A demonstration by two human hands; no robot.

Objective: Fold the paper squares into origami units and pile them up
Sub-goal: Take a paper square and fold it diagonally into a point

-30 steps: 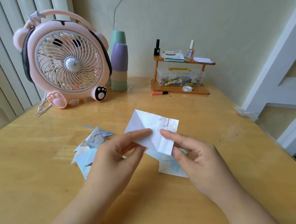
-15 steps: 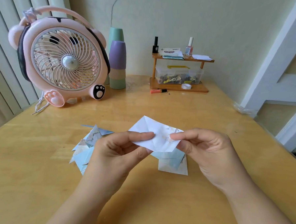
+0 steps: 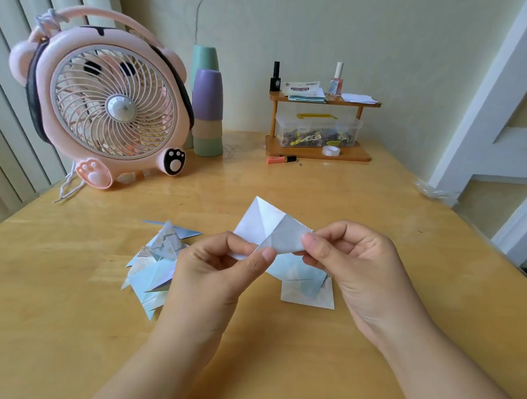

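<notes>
Above table, paper now pinched narrower, apparently collapsing along creases; both hands' fingers still pinch it.

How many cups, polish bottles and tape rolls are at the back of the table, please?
Cups: 4, stacked in one tower
Polish bottles: 2
Tape rolls: 1
Total: 7

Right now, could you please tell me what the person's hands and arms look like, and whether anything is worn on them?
Both forearms are bare up to the frame edge: no sleeves show. The left hand and right hand wear no gloves, rings, watch or bracelets. The visible nails are short and seem unpainted.
</notes>
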